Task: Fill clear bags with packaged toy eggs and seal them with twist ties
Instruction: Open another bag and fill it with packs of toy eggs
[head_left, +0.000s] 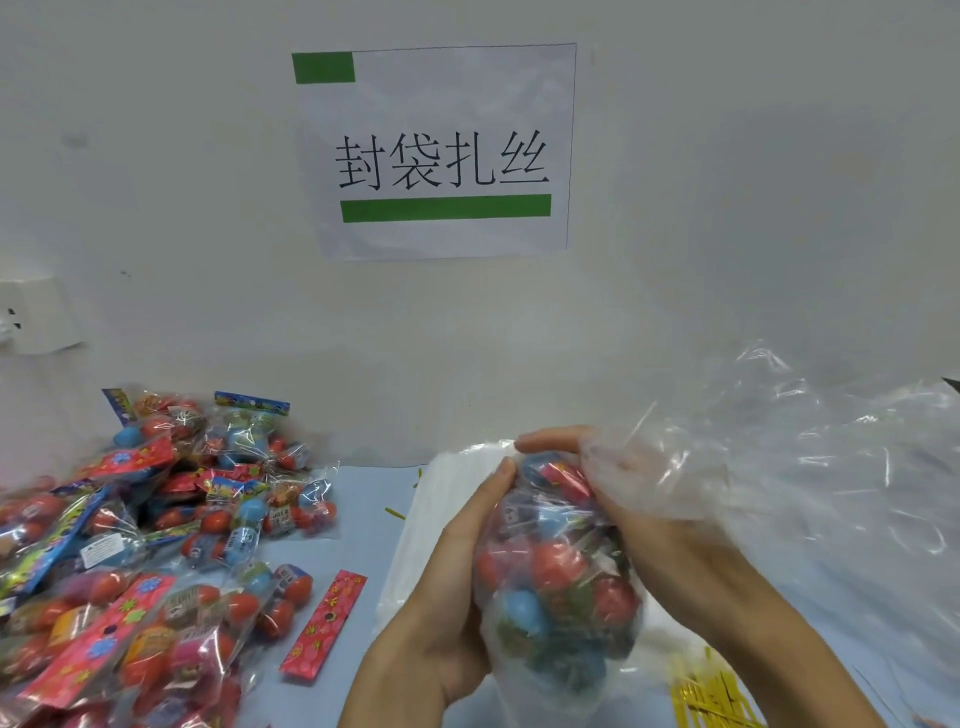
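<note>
Looking down from the head view:
Left hand: the left hand (447, 587) cups the left side of the clear plastic bag packed with red and blue toy eggs (558, 582), fingers curled round it, thumb lying up along the bag's side.
Right hand: the right hand (623, 499) grips the bag's upper part from the right, fingers curled over the top; the loose film of the bag's mouth drapes over it.
Bag: held upright between both hands near the bench's front edge, over a white stack of flat bags (415, 525); its open mouth billows up and to the right.
Loose packs: a heap of cellophane-wrapped toy egg packs with pink and blue card headers (156, 525) covers the left part of the pale blue bench (363, 499).
Header card: one red printed card strip (324, 623) lies flat just right of the heap.
Ties: a bundle of gold twist ties (711, 699) lies at the front edge, right of the bag.
Wall: a white paper sign with black characters and green bars (441, 150) hangs above the bench's far edge.
</note>
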